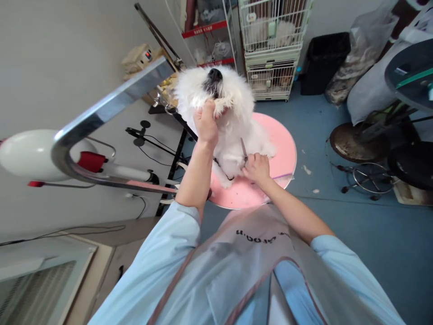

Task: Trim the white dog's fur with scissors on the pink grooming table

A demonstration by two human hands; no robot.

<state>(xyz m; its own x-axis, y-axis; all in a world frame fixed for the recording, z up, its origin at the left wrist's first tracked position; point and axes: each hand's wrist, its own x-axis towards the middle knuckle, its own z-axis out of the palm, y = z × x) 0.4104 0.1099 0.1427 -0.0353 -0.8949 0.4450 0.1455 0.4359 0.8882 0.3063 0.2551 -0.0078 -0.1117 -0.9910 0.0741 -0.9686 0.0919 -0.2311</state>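
A fluffy white dog [237, 85] sits on a round pink table [284, 135], its muzzle tipped upward. My left hand [205, 123] is closed on the fur under the dog's chin and holds the head up. In my right hand [257, 169] is a pair of grooming scissors [243, 146], the blades pointing up along the dog's chest. The fingers cover the scissors' handles. A thin dark cord shows at the dog's front, near its leg.
A bent metal grooming arm [111, 106] rises at the left. Behind the table stand white cages [275, 54] with animals inside and a black bin [324, 58]. A wheeled stool [355, 140] is at the right. A purple-handled comb-like tool [283, 175] lies on the table's edge.
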